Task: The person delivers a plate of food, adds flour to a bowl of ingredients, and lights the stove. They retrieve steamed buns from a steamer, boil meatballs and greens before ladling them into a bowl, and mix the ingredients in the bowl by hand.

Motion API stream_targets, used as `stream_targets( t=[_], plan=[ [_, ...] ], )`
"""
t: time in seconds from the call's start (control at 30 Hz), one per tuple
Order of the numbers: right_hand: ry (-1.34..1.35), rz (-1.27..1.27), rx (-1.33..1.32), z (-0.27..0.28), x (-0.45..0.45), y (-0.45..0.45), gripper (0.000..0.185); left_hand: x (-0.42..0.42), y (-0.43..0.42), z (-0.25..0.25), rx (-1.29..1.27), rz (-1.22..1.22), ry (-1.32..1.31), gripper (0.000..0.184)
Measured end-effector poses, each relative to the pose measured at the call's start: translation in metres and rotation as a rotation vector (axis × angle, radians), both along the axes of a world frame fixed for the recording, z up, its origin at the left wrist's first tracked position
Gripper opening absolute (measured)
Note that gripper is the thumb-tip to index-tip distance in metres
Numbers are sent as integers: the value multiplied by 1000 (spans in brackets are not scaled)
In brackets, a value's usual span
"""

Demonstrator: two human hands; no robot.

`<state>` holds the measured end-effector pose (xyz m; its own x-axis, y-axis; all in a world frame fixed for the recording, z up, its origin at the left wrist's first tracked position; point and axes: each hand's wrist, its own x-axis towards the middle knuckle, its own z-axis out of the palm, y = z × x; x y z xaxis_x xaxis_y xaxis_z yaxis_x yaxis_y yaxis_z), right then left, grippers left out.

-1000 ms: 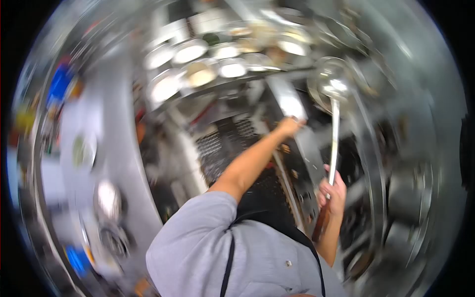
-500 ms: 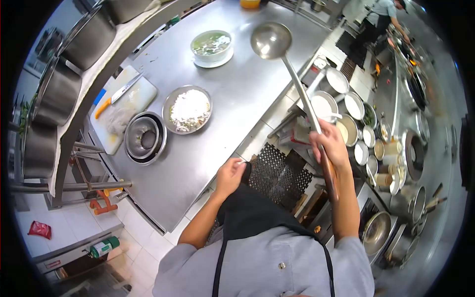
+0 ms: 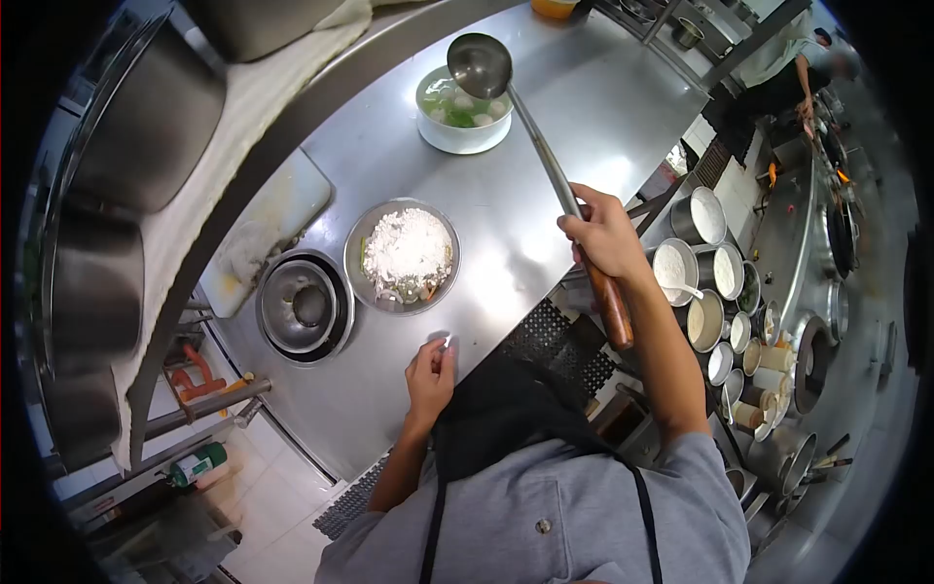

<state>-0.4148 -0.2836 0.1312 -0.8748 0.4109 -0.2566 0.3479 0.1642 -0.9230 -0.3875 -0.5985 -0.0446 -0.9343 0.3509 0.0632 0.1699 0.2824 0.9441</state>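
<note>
My right hand [image 3: 605, 234] is wrapped around the handle of a long metal ladle [image 3: 481, 66] with a wooden grip. The ladle's bowl hangs over the far rim of a white bowl [image 3: 463, 141] of clear green-tinged soup with pale round pieces and green leaves. Closer to me, a metal bowl [image 3: 356, 277] holds a heap of white flour-like powder [image 3: 411, 243] over chopped pieces. My left hand [image 3: 428, 378] is closed in a loose pinch above the table's near edge; a small white spot shows at its fingertips, too small to name.
Nested metal bowls [image 3: 298, 304] and a white cutting board [image 3: 304, 195] lie on the left of the steel table [image 3: 584, 107]. A shelf with steel pots [image 3: 146, 117] overhangs that side. Ingredient containers [image 3: 700, 216] stand at right. Another person [image 3: 778, 73] works far right.
The ladle has moved left until its bowl is over the soup bowl. My left hand has come forward over the table edge, and my view has shifted closer to the table.
</note>
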Motion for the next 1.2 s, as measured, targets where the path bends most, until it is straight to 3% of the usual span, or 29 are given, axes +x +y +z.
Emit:
stream_targets(
  t=[0.17,0.23,0.3,0.37,0.47,0.6,0.7,0.9,1.0,1.07,1.17,1.2],
  plan=[
    [12,39,121,-2,-32,29,45,-24,33,18,-63,-28,76,18],
    [118,-8,-232,27,-34,43,51,-30,40,24,-93,-17,75,19],
    [85,82,-372,60,-48,72,46,-33,48,27,-108,20,68,19],
    [-47,265,-361,94,-69,112,30,-35,57,32,-131,60,93,19],
    [-170,322,-79,144,-106,133,14,-34,74,29,-149,152,145,20],
    [-343,326,63,180,-139,110,10,-10,95,25,-89,363,104,20],
    [-400,406,194,172,-157,109,12,4,103,23,-62,445,110,21],
    [-450,467,108,148,-166,80,14,7,66,-1,5,462,86,19],
    [-70,694,273,118,-162,62,10,2,36,-9,7,435,94,19],
    [35,781,317,108,-167,45,10,-3,17,-15,-2,414,116,19],
    [64,636,423,104,-171,4,12,-6,-13,-24,-4,371,167,19],
    [-68,541,331,108,-172,-10,12,-6,-23,-27,5,382,173,19]
  ],
)
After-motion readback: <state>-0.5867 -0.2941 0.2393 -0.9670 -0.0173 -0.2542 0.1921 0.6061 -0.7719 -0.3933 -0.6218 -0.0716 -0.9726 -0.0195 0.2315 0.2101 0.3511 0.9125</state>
